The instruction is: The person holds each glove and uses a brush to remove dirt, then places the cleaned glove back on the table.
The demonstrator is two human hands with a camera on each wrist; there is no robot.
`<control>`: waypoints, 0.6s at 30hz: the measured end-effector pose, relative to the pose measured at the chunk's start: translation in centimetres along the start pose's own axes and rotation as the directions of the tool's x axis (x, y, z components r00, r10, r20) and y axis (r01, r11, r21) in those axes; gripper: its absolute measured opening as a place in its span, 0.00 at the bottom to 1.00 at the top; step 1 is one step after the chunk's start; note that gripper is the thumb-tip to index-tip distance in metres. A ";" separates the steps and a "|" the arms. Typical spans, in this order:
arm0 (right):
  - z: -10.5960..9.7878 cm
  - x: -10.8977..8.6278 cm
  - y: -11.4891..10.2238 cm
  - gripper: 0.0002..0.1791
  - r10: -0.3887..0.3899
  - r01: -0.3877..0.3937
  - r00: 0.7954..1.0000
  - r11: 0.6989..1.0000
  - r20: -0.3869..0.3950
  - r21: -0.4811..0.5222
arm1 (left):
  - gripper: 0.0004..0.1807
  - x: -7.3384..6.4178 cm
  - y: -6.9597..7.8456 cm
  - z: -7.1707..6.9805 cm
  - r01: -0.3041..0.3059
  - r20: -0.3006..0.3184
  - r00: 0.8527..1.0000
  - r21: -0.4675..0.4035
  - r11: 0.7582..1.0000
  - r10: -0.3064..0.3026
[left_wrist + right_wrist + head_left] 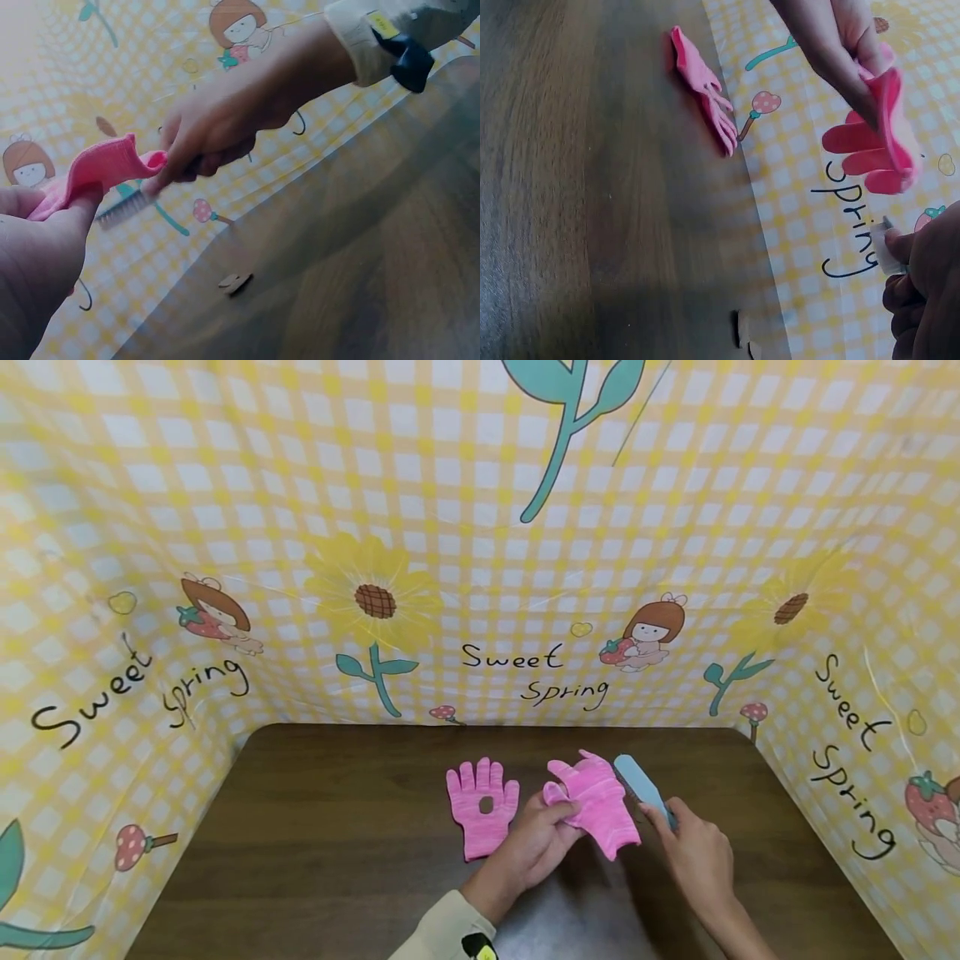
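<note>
1. Pinching pink knit glove (600, 802), L hand (534, 847) is holding it up over dark-brown wood-grain tabletop (337, 827), thumb on top.
2. R hand (699, 853), approx. 4 o'clock of it, is gripping light-blue oblong brush (639, 779), bristles facing glove.
3. 2nd pink glove (483, 831) is lying palm-patch up, 9 o'clock.

Black handwriting-style lettering (512, 657) reads “Sweet Spring” 3 times on the yellow-and-white checked cloth (480, 560): on its left side, its back and its right side. In the right wrist view, “Spring” runs down the cloth. A yellow label (383, 24) on the right sleeve (356, 45) is too small to read
</note>
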State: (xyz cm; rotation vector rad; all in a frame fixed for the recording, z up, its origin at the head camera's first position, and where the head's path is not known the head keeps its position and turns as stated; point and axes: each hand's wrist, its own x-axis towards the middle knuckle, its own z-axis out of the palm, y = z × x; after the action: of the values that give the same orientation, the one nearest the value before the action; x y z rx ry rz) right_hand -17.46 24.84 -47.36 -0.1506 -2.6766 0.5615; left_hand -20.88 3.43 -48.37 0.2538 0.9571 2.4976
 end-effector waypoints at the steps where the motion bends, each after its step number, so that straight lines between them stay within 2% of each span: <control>1: -0.1 -0.1 -0.1 0.19 0.008 -0.008 1.000 1.000 0.008 0.009 | 0.29 0.0 0.1 -0.1 -0.005 -0.005 1.000 0.000 1.000 0.005; 4: -0.7 -0.7 -0.9 0.18 0.008 -0.009 1.000 0.998 0.018 0.057 | 0.29 0.1 0.1 -0.3 -0.008 -0.026 1.000 -0.014 1.000 0.008; 8: -1.3 -1.6 -2.7 0.12 -0.101 0.102 0.995 0.989 -0.018 0.110 | 0.29 0.3 -0.1 -0.4 0.004 -0.019 1.000 -0.015 1.000 -0.005; 10: -1.3 -2.0 -3.5 0.12 -0.162 0.164 0.986 0.982 -0.033 0.097 | 0.30 0.4 -0.1 -0.3 0.016 -0.004 1.000 -0.008 1.000 -0.016; 12: -1.1 -2.2 -3.9 0.12 -0.190 0.193 0.981 0.979 -0.044 0.068 | 0.30 0.5 -0.1 -0.2 0.021 0.024 0.999 -0.008 1.000 -0.021; 14: -1.0 -2.3 -4.0 0.13 -0.196 0.198 0.979 0.979 -0.053 0.041 | 0.31 0.5 -0.1 0.0 0.028 0.045 0.999 -0.010 1.000 -0.028; 18: -0.7 -2.0 -3.7 0.14 -0.192 0.194 0.977 0.981 -0.092 0.011 | 0.31 0.5 -0.2 0.1 0.034 0.028 0.999 -0.032 0.999 -0.034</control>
State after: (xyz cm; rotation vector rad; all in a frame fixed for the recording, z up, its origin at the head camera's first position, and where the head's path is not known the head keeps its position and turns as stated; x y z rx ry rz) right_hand -15.40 21.34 -45.98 0.0878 -2.5600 0.5069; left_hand -21.19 3.84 -48.47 0.2586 0.9013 2.4702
